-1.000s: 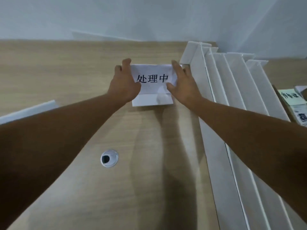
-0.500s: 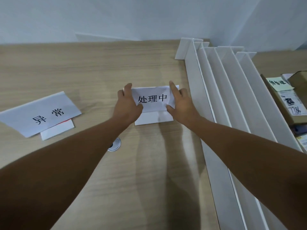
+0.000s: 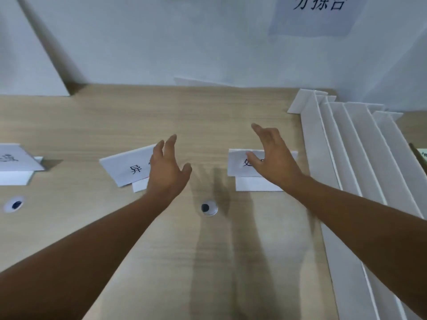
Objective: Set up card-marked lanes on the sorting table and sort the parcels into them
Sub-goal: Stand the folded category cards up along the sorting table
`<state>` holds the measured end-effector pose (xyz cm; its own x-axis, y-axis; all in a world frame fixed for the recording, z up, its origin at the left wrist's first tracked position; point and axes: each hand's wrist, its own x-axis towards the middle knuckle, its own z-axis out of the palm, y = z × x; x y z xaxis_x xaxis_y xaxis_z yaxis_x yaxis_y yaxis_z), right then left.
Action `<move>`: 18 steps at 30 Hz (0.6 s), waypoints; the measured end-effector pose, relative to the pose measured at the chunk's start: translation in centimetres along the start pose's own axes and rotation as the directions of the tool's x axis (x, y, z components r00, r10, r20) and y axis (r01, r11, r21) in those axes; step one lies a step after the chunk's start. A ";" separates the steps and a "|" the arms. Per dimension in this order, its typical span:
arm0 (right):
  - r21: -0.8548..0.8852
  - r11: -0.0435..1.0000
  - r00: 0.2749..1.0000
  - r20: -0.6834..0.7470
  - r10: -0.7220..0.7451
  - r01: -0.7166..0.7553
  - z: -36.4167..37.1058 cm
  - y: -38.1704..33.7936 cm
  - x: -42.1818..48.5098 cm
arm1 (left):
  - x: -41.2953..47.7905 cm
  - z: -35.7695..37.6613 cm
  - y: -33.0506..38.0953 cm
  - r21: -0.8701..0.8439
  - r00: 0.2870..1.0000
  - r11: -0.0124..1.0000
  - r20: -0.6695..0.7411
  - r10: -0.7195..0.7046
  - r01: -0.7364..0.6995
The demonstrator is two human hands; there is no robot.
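step: i judge lane setup is in hand; three cards stand, sorting not begun.
hands: left hand [image 3: 167, 172] and right hand [image 3: 275, 158] hover spread open, holding nothing.
cards: beyond the cable hole [image 3: 209, 207], right card [image 3: 238, 163] to its right, middle card [image 3: 126, 168] to its left, far card [image 3: 13, 158] well left.
next: i'd lift the white dividers [image 3: 346, 146] stacked right of the hole.
room: pale wood table [image 3: 138, 116], white wall, printed sign [image 3: 318, 12].

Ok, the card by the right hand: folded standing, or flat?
Folded and standing: the card has its printed face raised above a flap lying flat on the table. The right hand, fingers spread, hides most print.
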<state>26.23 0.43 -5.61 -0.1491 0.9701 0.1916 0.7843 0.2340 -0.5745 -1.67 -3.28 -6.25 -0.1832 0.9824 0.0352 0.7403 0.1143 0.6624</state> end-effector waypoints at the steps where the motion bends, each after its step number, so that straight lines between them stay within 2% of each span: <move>1: 0.033 0.999 0.998 0.056 -0.026 0.024 1.5 -2.1 0.7 | -0.1 -1.8 -1.5 0.006 0.999 1.000 -0.031 -0.024 0.024; 5: 0.124 0.991 0.982 0.175 -0.067 0.046 8.0 -9.6 3.1 | 0.0 -7.9 -7.9 -0.013 0.968 0.981 -0.157 -0.194 0.194; 9: 0.130 0.991 0.965 0.254 -0.065 0.032 13.6 -14.0 4.8 | 0.9 -10.8 -13.1 -0.014 0.931 0.938 -0.122 -0.345 0.346; 14: 0.067 0.998 0.941 0.335 -0.044 0.023 18.7 -15.4 5.7 | 2.7 -10.0 -16.4 -0.051 0.949 0.947 0.032 -0.315 0.316; 18: -0.020 0.999 0.929 0.368 -0.034 0.044 20.2 -14.9 5.2 | 3.5 -8.4 -17.0 -0.092 0.960 0.957 0.073 -0.269 0.276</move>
<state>1.58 3.30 -12.12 -0.3863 0.9175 -0.0951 0.7887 0.2750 -0.5499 -20.28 -3.01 -11.08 -0.3279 0.9234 -0.1996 0.5987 0.3666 0.7122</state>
